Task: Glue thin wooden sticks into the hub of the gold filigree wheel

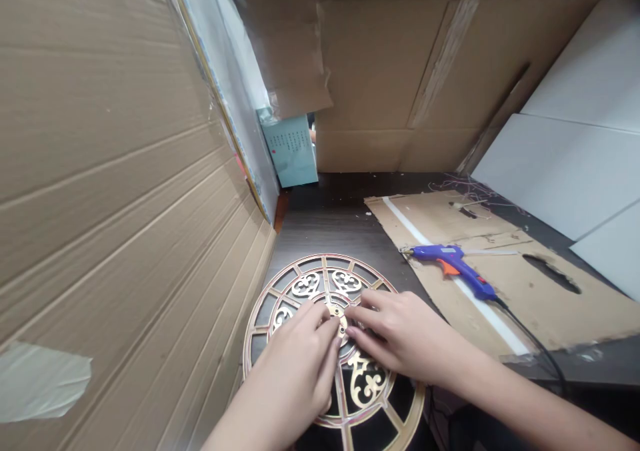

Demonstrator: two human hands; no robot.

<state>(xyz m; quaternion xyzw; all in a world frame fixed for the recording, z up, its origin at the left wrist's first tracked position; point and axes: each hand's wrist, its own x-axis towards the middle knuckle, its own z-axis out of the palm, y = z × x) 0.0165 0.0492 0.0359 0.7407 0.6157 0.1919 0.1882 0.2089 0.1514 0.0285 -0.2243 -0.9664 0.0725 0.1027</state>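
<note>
A round openwork wheel, light wood-coloured with spokes and scroll ornaments, lies at the lower middle and overhangs the table's front edge. At its hub sits a small pale centre piece with dark round holes. My left hand reaches in from the lower left, fingers bent together on the piece's left side. From the right comes my right hand, its thumb and fingertips closed on the opposite side. The fingers cover much of the hub, and my left hand hides the wheel's lower-left part.
A blue glue gun with an orange trigger lies on a cardboard sheet at the right, its black cord trailing forward. Cardboard walls enclose the left and back. A light-blue printed card stands behind the dark table.
</note>
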